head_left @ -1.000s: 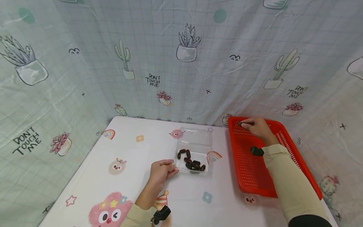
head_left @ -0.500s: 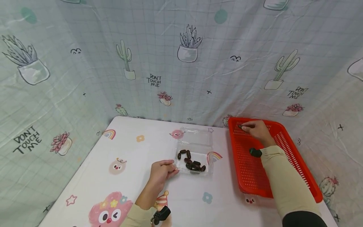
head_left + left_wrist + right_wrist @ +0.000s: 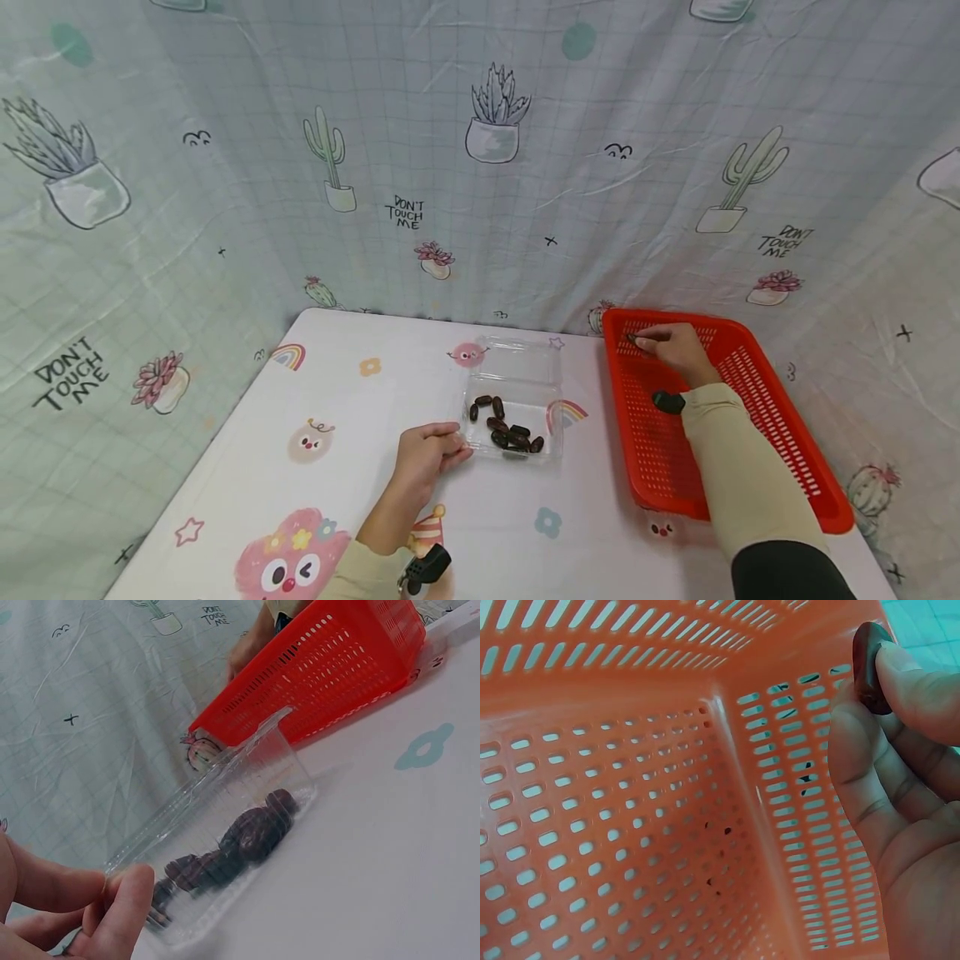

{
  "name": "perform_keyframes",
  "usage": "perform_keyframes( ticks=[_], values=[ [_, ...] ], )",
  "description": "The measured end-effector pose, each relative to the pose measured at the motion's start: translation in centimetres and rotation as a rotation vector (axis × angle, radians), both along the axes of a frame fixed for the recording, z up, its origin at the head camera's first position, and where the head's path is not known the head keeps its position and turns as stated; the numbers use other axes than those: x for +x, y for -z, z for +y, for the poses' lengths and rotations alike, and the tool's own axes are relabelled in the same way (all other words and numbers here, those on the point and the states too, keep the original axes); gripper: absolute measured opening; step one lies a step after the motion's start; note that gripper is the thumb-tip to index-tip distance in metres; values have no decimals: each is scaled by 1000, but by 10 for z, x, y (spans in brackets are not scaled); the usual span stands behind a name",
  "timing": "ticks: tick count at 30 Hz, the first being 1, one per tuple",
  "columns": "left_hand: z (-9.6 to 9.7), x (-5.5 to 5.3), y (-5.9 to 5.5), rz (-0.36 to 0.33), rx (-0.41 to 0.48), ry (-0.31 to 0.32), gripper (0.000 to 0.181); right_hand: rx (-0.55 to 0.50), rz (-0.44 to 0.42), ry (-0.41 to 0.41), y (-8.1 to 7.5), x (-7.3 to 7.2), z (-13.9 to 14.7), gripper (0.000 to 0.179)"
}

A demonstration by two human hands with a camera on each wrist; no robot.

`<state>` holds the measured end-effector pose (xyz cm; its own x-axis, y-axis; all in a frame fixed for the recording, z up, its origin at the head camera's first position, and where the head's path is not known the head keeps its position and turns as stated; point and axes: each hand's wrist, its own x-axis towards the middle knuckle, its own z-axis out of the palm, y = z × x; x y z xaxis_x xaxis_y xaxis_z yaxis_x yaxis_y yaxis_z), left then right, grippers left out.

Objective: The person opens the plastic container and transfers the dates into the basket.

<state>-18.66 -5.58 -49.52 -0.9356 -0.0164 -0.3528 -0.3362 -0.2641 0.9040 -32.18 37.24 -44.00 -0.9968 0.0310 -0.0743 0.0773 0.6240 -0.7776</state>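
My left hand (image 3: 422, 460) pinches the near left corner of a clear plastic box (image 3: 536, 407), whose lid (image 3: 519, 363) lies folded back. Inside the box are several dark brown dates (image 3: 517, 437), most of them bunched toward its near right part. In the left wrist view, thumb and finger grip the box's rim, with the dates (image 3: 255, 832) showing through its wall. Over the far left part of a red perforated basket (image 3: 651, 437), my right hand (image 3: 681, 350) pinches one date (image 3: 871, 669) between thumb and fingers. In the right wrist view this date is held above the basket's slotted wall.
The box and basket stand on a white table (image 3: 375, 500) printed with cartoon figures. The basket is at the right edge. A patterned curtain (image 3: 420, 150) hangs behind the table and along both sides.
My right hand has drawn slightly back toward me over the basket, still pinching the date. My left hand and the box have not moved.
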Motion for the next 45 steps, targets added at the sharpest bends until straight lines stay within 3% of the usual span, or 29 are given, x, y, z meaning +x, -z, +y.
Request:
perform_keyframes(
  ticks=[12,19,25,30,37,45],
  values=[
    [3,-1,2,2,6,-3,34,-6,-49,40,14,-5,6,43],
    [4,-2,2,11,5,-5,34,-4,-21,39,30,-12,9,41],
    [4,-1,1,18,6,-1,34,-3,-40,43,35,-11,8,41],
    [3,2,3,38,8,-8,35,25,-62,3,41,-10,7,44],
    [4,12,8,1,18,30,36,102,-105,-33,48,-4,9,37],
    [1,6,3,28,8,6,35,138,-82,-60,53,-17,5,33]
  ],
)
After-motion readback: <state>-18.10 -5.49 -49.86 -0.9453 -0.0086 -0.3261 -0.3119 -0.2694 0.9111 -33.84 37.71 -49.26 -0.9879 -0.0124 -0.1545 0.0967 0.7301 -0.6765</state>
